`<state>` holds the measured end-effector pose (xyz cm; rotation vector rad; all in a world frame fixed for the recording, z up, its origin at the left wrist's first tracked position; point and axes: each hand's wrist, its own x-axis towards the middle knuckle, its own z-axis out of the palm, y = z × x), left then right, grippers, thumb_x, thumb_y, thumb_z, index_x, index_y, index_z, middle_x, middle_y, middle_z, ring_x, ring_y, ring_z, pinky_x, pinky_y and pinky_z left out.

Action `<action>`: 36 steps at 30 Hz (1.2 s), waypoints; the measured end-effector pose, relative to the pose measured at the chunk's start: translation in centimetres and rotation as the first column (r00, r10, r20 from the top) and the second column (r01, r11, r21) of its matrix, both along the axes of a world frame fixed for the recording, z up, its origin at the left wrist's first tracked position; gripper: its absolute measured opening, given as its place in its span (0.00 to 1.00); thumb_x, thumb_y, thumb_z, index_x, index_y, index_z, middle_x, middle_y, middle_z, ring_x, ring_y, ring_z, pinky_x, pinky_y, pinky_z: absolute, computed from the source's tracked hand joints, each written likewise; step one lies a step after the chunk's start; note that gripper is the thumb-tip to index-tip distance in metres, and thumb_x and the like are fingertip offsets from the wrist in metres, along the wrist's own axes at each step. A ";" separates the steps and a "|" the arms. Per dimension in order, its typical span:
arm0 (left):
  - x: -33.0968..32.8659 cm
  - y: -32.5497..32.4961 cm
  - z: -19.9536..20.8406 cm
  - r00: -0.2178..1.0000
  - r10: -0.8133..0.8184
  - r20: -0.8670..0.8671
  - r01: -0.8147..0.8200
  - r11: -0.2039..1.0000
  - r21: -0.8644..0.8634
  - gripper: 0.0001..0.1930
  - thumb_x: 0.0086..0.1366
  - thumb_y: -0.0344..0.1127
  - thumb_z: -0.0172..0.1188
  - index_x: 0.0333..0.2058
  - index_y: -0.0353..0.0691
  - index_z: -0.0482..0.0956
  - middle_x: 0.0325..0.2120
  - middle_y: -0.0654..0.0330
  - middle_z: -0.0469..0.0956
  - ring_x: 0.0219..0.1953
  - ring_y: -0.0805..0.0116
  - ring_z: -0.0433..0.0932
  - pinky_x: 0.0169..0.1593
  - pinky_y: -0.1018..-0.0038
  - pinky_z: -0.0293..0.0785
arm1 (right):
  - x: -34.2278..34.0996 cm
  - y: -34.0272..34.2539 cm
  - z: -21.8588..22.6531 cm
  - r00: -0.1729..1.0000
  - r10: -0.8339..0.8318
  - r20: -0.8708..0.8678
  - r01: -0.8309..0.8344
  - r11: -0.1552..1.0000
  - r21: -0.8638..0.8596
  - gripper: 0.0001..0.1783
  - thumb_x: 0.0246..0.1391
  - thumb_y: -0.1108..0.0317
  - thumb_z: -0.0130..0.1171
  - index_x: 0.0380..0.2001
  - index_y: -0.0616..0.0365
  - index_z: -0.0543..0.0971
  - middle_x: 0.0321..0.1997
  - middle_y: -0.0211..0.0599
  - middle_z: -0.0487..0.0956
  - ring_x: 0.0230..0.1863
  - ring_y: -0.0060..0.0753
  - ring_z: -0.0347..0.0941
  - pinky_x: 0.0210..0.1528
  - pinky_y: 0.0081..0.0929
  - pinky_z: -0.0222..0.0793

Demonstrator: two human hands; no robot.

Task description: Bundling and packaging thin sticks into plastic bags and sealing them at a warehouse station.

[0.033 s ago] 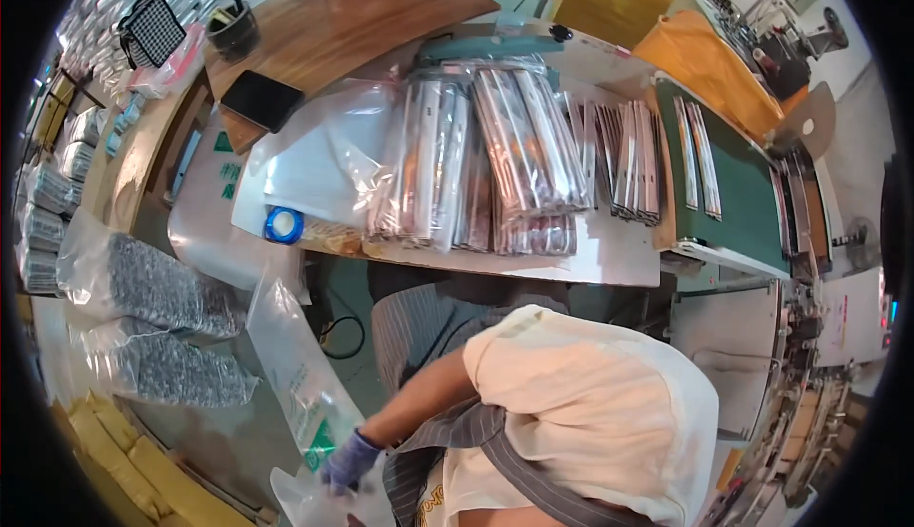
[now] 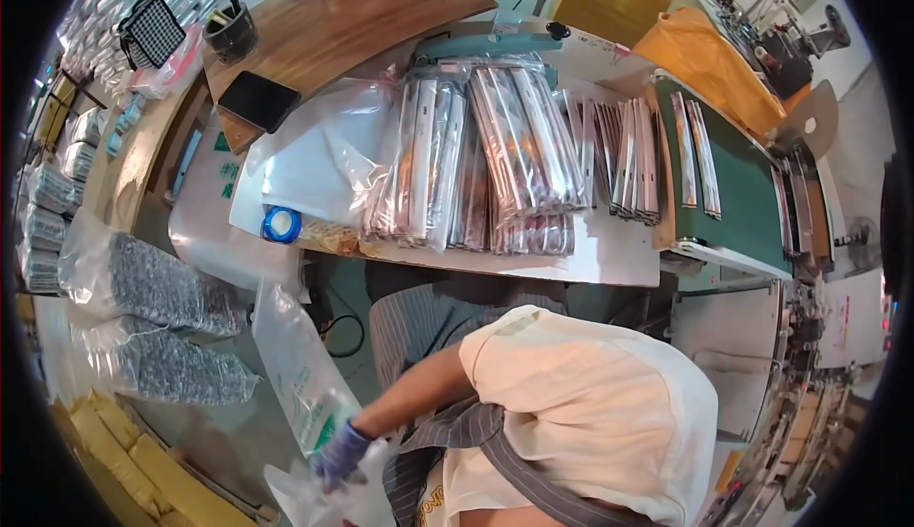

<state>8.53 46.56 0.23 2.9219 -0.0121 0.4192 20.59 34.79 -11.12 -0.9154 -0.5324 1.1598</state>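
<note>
Left hand (image 2: 340,454), gloved, fingers closed on a clear bag (image 2: 303,375) low beside the bench's near edge. Right hand not in view. Filled bags (image 2: 157,322) lie on the floor. Sealed packs (image 2: 495,160) heaped on bench (image 2: 609,251), not yet bagged.

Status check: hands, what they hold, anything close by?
Left hand, blue-gloved, grips clear plastic bag low at left. Right hand out of view. Filled clear bags of small packets lie beside it.
</note>
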 end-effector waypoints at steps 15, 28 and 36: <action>7.4 -2.0 -5.9 0.891 0.247 0.381 -0.324 0.934 0.153 0.44 0.45 0.48 0.63 0.57 0.36 0.53 0.56 0.50 0.53 0.59 0.50 0.50 0.59 0.58 0.48 | 9.5 -7.5 2.9 0.318 -0.621 0.716 0.860 0.507 0.058 0.16 0.41 0.59 0.64 0.19 0.64 0.77 0.12 0.31 0.72 0.11 0.20 0.61 0.13 0.25 0.58; 12.7 0.8 -4.9 0.825 0.144 0.546 -0.224 0.971 0.083 0.36 0.42 0.40 0.61 0.53 0.42 0.62 0.48 0.51 0.63 0.51 0.50 0.61 0.50 0.56 0.57 | 7.0 -2.6 4.8 0.202 -0.511 0.836 0.710 0.665 0.234 0.14 0.47 0.62 0.59 0.20 0.65 0.76 0.16 0.31 0.75 0.17 0.19 0.66 0.19 0.24 0.62; 11.1 5.7 -4.2 0.863 0.023 0.505 -0.143 0.970 0.199 0.24 0.46 0.31 0.57 0.45 0.37 0.67 0.33 0.50 0.69 0.36 0.50 0.69 0.41 0.59 0.65 | 6.8 -3.8 4.5 0.459 -0.304 0.835 0.559 0.829 -0.005 0.13 0.46 0.67 0.57 0.35 0.64 0.77 0.29 0.36 0.79 0.32 0.16 0.71 0.35 0.22 0.69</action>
